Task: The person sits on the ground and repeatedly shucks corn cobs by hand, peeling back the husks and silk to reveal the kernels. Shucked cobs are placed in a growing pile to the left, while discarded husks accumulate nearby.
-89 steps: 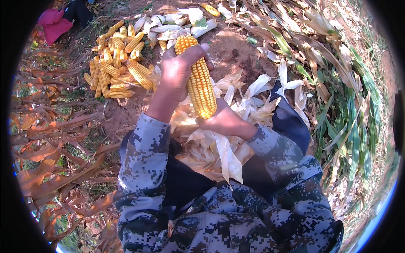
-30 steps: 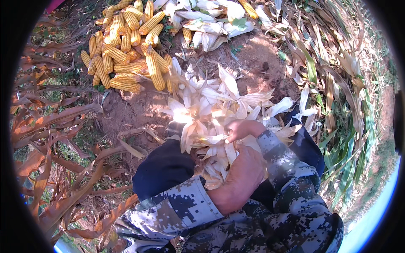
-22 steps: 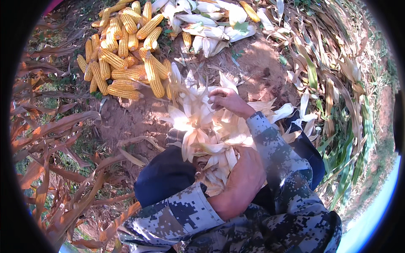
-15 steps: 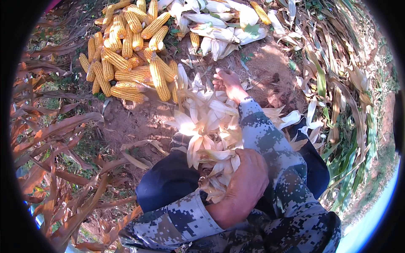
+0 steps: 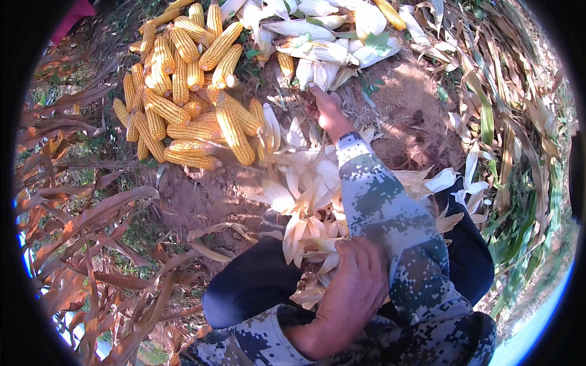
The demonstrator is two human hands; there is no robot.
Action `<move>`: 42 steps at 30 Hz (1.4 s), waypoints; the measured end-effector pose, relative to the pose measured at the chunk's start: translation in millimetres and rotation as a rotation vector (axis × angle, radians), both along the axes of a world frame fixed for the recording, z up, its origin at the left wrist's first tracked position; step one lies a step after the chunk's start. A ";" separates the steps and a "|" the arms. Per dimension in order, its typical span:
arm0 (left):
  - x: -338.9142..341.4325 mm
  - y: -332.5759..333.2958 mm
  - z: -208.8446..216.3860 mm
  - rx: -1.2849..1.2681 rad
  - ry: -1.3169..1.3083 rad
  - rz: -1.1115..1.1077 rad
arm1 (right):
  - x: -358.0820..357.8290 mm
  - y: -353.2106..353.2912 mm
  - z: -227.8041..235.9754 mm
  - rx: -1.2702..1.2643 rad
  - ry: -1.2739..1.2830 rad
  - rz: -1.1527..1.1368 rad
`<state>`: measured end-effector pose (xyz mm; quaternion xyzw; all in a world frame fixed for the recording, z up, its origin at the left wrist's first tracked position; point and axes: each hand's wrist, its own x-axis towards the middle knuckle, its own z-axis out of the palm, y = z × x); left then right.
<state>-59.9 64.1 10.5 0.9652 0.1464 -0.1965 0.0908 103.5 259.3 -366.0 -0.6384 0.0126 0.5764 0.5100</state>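
My right hand [image 5: 325,111] reaches forward with its fingers partly bent and apart. Its index fingertip is at the near end of a corn ear in pale husk [image 5: 316,73], apparently touching it; I see nothing in its grasp. Low over my lap, my left hand [image 5: 351,287] shows its back, fingers curled together. Its fingertips are hidden, so whatever they hold cannot be made out. Loose dry husks [image 5: 305,229] lie in a heap beside and beyond this hand. Left of the right hand is a pile of bare yellow corn cobs [image 5: 180,104].
More ears in husk [image 5: 323,30] lie at the far middle. Dry brown stalks and leaves [image 5: 91,201] cover the left side; a band of dry stalks [image 5: 488,79] curves along the right. Bare soil [image 5: 406,113] lies right of the right hand. My dark-trousered knee [image 5: 250,274] is near the left hand.
My right hand has moved a little forward to the husked ears, its index finger stretching out more. The left hand has shifted slightly and its fingers are blurred. The whole view has shifted slightly.
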 end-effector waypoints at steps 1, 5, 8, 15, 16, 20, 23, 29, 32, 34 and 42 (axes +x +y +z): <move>0.8 0.5 -0.1 -0.010 0.009 0.001 | 1.8 -1.7 1.5 0.024 -0.036 0.025; 4.2 -2.3 -3.8 -0.012 0.004 0.016 | 20.2 -26.3 17.1 0.068 -0.043 -0.007; 7.5 -8.4 -6.1 0.006 -0.006 0.031 | 45.8 -69.3 38.8 0.245 0.178 0.029; 13.8 -25.2 -2.5 0.117 -0.051 0.086 | 58.1 -187.4 105.8 0.204 0.475 0.062; 14.1 -27.9 -2.3 0.107 -0.069 0.114 | 58.1 -201.6 118.1 0.242 0.503 0.118; 12.2 -34.7 -1.2 0.093 -0.156 0.222 | 60.4 -242.9 165.4 0.290 0.407 0.232; 5.0 -26.8 0.5 0.128 -0.313 0.319 | 67.1 -261.1 206.5 0.345 0.263 0.366; -5.7 -7.9 7.0 0.431 -0.666 0.514 | 83.0 -288.6 301.2 0.426 0.110 0.745; -13.7 -15.4 14.7 0.525 -0.665 0.512 | 87.8 -309.9 348.4 0.377 -0.109 0.864; -21.9 -24.3 21.5 0.525 -0.648 0.455 | 84.7 -329.1 372.2 0.337 -0.272 0.842; 9.1 -55.5 19.8 0.204 -0.665 0.530 | 108.5 -355.2 393.6 0.681 -0.336 0.374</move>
